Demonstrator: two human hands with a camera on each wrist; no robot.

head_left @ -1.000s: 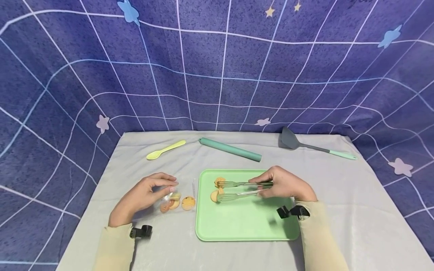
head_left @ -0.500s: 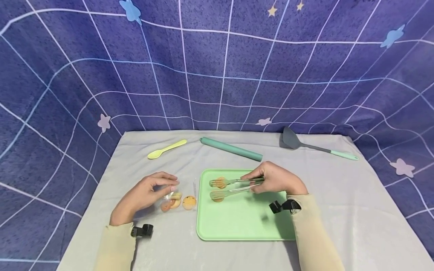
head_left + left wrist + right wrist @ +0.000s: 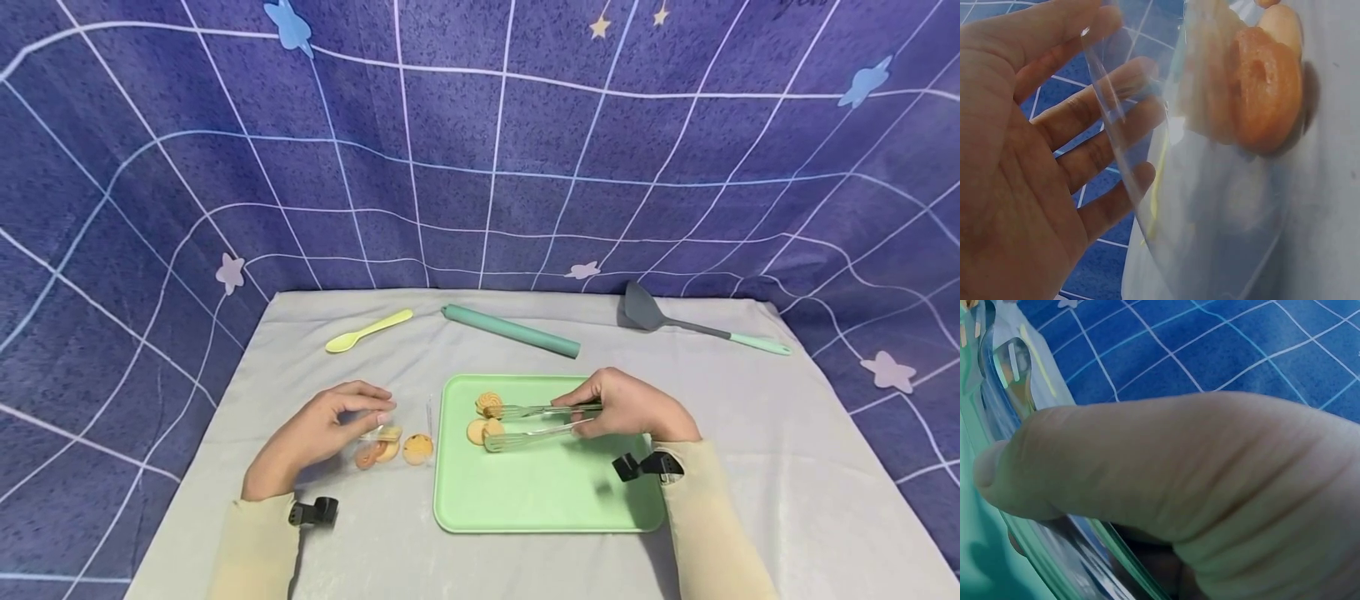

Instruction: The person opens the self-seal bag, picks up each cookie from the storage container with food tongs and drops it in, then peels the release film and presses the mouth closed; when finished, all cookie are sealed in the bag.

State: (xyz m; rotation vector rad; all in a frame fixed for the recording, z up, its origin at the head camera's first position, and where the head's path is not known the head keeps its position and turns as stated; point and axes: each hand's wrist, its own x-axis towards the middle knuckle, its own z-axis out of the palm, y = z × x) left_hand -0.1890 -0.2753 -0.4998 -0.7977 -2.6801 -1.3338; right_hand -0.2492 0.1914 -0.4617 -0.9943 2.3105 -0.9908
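My right hand [image 3: 630, 406] grips a pair of metal tongs [image 3: 536, 434] over the green tray [image 3: 555, 500]; the tongs' two slotted ends stand apart. Just left of those ends, several small cookies [image 3: 476, 432] lie on the tray, one with a ridged top [image 3: 489, 402]. In the right wrist view my thumb [image 3: 1097, 462] presses along the tongs and hides much of them. My left hand [image 3: 326, 429] pinches the edge of a clear plastic bag [image 3: 1222, 206] left of the tray. Inside the bag are several cookies, including a brown ring-shaped one [image 3: 1266, 94] and a round one with dark specks [image 3: 417, 449].
A yellow spoon [image 3: 369, 331], a green rolling pin-like rod [image 3: 512, 331] and a grey turner [image 3: 643, 307] with a mint handle lie along the table's back. The table has a pale cloth [image 3: 780, 467]. A blue grid-patterned curtain [image 3: 450, 200] hangs behind it.
My right hand moved the tongs left over the cookies on the tray, then back right; those cookies now show left of the tongs' ends. My left hand and the bag stay in place.
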